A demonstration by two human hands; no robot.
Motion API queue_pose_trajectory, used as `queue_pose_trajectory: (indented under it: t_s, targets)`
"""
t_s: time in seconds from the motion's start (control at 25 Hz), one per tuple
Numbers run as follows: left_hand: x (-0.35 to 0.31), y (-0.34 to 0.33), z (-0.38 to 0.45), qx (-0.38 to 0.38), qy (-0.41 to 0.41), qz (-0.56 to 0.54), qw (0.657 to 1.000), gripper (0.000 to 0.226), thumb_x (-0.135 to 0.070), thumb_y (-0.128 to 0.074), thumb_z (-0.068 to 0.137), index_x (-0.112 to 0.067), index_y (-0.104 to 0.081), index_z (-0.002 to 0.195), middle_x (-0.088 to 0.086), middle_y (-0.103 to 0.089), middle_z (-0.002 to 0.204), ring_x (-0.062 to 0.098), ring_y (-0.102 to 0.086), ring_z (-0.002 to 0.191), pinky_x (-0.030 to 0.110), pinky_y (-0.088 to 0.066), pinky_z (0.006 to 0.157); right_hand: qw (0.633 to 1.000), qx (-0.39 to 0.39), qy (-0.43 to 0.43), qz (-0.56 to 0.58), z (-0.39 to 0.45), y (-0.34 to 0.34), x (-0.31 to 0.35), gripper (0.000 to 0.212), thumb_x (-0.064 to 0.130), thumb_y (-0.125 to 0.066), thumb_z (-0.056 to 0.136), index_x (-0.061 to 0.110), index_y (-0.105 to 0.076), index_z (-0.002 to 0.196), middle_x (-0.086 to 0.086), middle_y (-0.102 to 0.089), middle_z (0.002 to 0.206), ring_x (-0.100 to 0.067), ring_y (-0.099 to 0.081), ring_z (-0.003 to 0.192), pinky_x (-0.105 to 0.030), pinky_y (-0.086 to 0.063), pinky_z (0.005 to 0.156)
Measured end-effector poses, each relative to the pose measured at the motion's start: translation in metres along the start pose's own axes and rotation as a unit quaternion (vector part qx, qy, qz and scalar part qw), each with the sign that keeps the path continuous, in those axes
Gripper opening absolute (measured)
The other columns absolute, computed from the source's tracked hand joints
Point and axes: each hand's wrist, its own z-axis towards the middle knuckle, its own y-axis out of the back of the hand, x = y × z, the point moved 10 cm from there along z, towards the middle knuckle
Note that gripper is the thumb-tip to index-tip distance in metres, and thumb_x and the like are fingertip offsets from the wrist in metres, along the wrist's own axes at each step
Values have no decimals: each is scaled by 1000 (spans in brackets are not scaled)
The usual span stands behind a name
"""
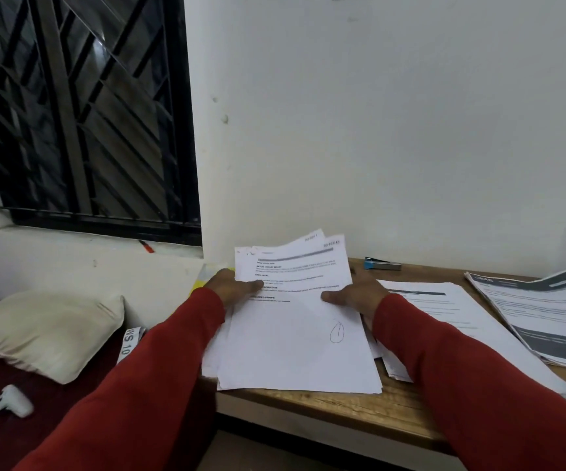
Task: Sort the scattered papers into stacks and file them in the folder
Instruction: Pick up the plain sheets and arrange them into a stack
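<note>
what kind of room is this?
Probably a bedroom or home workspace, not an office: a wooden desk with paper stacks and a stapler stands beside a bed-like red surface holding a pillow, under a barred window.

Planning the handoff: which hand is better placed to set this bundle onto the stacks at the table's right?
Right. The right hand grips the bundle on the side nearest the white stack; the left hand holds the far edge.
</note>
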Motion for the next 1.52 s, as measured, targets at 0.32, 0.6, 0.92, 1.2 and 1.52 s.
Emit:
queue_pose_trajectory:
  t_s: [0.32, 0.6, 0.92, 1.2, 1.52]
  targets:
    - [-95, -6, -39, 42, -175, -275, 944, 63, -24, -81, 82, -5, -50, 135, 13, -70, 120, 30, -70, 106, 45, -56, 92, 971, -17, 191, 140, -36, 55, 83, 49, -7, -75, 78, 11, -60, 121, -10, -73, 112, -32, -71, 102, -44, -58, 88]
    - [-206, 1, -76, -96, -363, -234, 897, 33, -43, -63, 92, -22, -60, 117, 0, -70, 116, 19, -68, 107, 48, -54, 94, 947, -77, 305, 71, -55, 113, 145, 42, 9, -66, 93, 15, -48, 131, -2, -65, 126, -10, -65, 110, -25, -54, 90]
    - [-140, -60, -57, -82, -310, -143, 937, 33, -32, -70, 90, -23, -57, 120, -12, -68, 112, 7, -66, 103, 43, -54, 94, 981, -66, 178, 34, -39, 111, 49, 40, 11, -68, 91, 18, -51, 127, -1, -67, 121, -17, -66, 110, -38, -54, 97]
    - [-122, -99, -33, 114, -162, -324, 925, 48, -40, -65, 91, -12, -60, 130, 6, -72, 119, 24, -69, 110, 44, -53, 98, 948, -186, 174, 193, -35, 155, 50, 10, 7, -73, 86, 9, -72, 95, -4, -77, 84, -19, -71, 72, -29, -57, 66]
    - [-98, -112, -14, 92, -129, -341, 927, 22, -28, -57, 99, -12, -65, 112, 6, -77, 101, 19, -75, 83, 31, -61, 66, 873, -321, 63, 361, -15, 253, -29, 5, 13, -66, 93, 9, -67, 91, -15, -73, 105, -23, -72, 86, -48, -58, 85]
